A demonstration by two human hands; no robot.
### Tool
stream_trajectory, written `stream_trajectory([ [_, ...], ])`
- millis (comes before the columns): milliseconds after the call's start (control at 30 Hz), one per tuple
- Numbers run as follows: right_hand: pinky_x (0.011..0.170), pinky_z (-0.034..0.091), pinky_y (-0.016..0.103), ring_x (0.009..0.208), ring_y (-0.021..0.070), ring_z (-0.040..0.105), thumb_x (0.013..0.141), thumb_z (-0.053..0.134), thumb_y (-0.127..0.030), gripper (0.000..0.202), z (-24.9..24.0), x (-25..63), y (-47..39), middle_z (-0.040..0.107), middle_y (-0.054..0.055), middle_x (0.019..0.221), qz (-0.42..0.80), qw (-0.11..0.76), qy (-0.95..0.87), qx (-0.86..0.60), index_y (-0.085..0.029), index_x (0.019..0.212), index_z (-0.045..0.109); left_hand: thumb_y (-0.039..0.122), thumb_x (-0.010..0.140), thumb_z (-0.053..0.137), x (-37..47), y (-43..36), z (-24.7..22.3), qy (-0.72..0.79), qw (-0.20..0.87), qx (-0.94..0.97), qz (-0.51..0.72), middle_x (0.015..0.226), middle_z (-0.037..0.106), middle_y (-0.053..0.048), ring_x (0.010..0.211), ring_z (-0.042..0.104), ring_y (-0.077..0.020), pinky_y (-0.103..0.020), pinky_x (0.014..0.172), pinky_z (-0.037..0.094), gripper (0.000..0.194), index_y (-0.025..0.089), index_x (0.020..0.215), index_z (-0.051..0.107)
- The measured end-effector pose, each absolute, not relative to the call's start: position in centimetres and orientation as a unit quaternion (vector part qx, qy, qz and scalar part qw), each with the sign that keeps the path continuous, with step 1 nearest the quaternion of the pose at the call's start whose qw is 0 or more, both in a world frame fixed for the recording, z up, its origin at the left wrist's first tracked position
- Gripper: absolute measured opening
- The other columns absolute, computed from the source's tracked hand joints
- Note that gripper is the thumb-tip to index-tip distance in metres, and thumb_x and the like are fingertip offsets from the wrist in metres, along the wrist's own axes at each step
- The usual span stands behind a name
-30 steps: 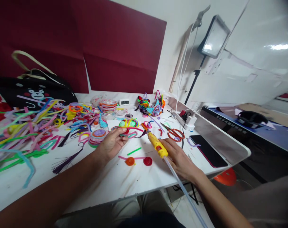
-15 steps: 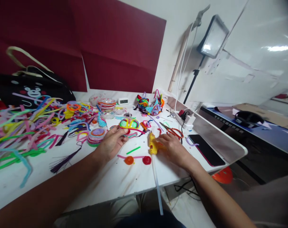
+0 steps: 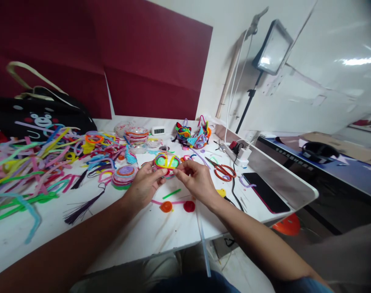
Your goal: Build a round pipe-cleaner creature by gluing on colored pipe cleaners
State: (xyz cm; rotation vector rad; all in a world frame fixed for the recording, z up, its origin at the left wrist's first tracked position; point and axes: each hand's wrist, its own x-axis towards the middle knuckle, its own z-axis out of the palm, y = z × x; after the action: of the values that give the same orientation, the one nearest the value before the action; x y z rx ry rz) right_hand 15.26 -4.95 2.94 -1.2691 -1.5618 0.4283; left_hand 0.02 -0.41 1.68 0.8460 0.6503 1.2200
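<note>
A colourful pipe-cleaner piece [image 3: 167, 161] with yellow strips over green shapes is held up near the middle of the table. My left hand [image 3: 147, 182] grips its left and lower side. At its right edge my right hand [image 3: 195, 179] has thumb and fingers pinched together. Below the hands lie a green stick [image 3: 172, 193], an orange coil [image 3: 166, 206] and a red coil [image 3: 189, 206] by a pink strip. The yellow glue gun [image 3: 221, 192] is mostly hidden behind my right wrist; its long clear glue stick [image 3: 205, 248] sticks out past the table's front edge.
Loose pipe cleaners [image 3: 47, 154] are heaped at the left, with stacked discs [image 3: 124, 175] nearer the middle. Orange-handled scissors [image 3: 224, 172], a black phone [image 3: 266, 193] and a power strip with plugs [image 3: 243, 155] are at the right. A small clock [image 3: 158, 130] stands at the back.
My right hand has come off the glue gun and moved left and up to the colourful piece. My left hand still holds that piece in nearly the same place.
</note>
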Motion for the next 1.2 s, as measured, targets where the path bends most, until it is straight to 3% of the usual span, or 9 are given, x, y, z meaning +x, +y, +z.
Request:
stream_trajectory([
  [267,0.051,0.035,0.022,0.051,0.0099,0.047,0.076,0.067,-0.032,0.018,2.5,14.7,-4.5,0.055,-0.005,0.056,0.212,0.532,-0.607,-0.551,-0.019,0.065,0.06,0.005,0.057,0.078,0.1,-0.6,1.6,0.295,0.681,0.394,0.542,0.078,0.066,0.0,0.063,0.058,-0.0098,-0.019,0.049,0.042,0.04,0.015,0.09,0.059],
  [1200,0.052,0.035,0.023,0.052,0.0108,0.047,0.072,0.069,-0.035,0.018,2.0,13.7,-4.5,0.054,-0.005,0.057,0.197,0.555,-0.568,-0.575,-0.02,0.067,0.059,0.005,0.055,0.081,-0.2,-0.8,1.9,0.282,0.694,0.407,0.522,0.077,0.067,-0.001,0.061,0.057,-0.0084,-0.018,0.047,0.039,0.039,0.015,0.085,0.06],
])
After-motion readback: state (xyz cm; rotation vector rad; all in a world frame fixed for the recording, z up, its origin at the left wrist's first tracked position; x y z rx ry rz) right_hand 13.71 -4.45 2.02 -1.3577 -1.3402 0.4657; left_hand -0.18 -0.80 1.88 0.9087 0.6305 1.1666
